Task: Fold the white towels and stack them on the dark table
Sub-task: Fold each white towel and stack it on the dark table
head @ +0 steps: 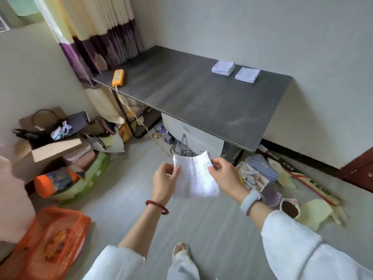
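I hold a small white towel [195,176] in the air above the floor, short of the dark table [201,98]. My left hand [164,181] pinches its upper left corner and my right hand [224,175] pinches its upper right corner, so the cloth hangs down between them. Two stacks of folded white towels lie at the table's far right: one stack [223,67] to the left, the other stack [247,74] beside it, a small gap apart.
An orange power strip [118,77] lies at the table's left end near the curtain [96,37]. An orange basket [50,239] stands at lower left. Boxes and bags [56,142] crowd the left floor; slippers and clutter [268,178] lie at the right.
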The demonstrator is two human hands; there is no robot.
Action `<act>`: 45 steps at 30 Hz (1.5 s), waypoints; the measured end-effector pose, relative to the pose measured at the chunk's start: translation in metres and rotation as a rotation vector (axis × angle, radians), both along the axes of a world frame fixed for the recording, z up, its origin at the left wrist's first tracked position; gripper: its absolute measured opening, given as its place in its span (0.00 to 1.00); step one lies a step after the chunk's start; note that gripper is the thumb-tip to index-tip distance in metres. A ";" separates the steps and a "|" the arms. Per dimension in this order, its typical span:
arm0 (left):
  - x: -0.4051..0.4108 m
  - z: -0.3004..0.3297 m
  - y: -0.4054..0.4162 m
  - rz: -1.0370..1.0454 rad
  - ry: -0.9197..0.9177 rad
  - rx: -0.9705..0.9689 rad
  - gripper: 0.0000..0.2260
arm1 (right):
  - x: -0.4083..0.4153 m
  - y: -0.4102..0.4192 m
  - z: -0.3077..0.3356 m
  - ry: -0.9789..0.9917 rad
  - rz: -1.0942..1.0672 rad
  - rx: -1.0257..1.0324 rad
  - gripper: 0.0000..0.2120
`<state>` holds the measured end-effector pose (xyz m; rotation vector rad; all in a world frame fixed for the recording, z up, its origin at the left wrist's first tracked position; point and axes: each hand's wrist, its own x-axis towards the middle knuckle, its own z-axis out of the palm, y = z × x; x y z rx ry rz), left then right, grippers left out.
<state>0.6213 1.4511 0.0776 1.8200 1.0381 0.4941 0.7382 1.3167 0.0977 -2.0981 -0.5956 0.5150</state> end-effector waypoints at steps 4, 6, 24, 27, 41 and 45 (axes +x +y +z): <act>0.089 0.013 0.078 -0.162 0.010 -0.088 0.08 | 0.074 0.063 0.009 0.086 -0.154 0.006 0.08; 0.138 0.020 0.105 -0.250 -0.002 -0.136 0.08 | 0.114 0.083 0.015 0.101 -0.233 0.026 0.08; 0.680 -0.010 0.237 -0.583 0.054 -0.098 0.09 | 0.584 0.199 -0.029 0.099 -0.596 0.125 0.11; 0.745 -0.021 0.239 -0.581 0.039 -0.087 0.10 | 0.646 0.205 -0.044 0.081 -0.655 0.110 0.13; 0.859 -0.093 0.237 -0.564 0.188 0.173 0.11 | 0.751 0.211 -0.106 0.150 -0.702 0.088 0.11; 0.854 -0.108 0.239 -0.563 0.225 0.268 0.11 | 0.752 0.210 -0.120 0.144 -0.676 0.031 0.10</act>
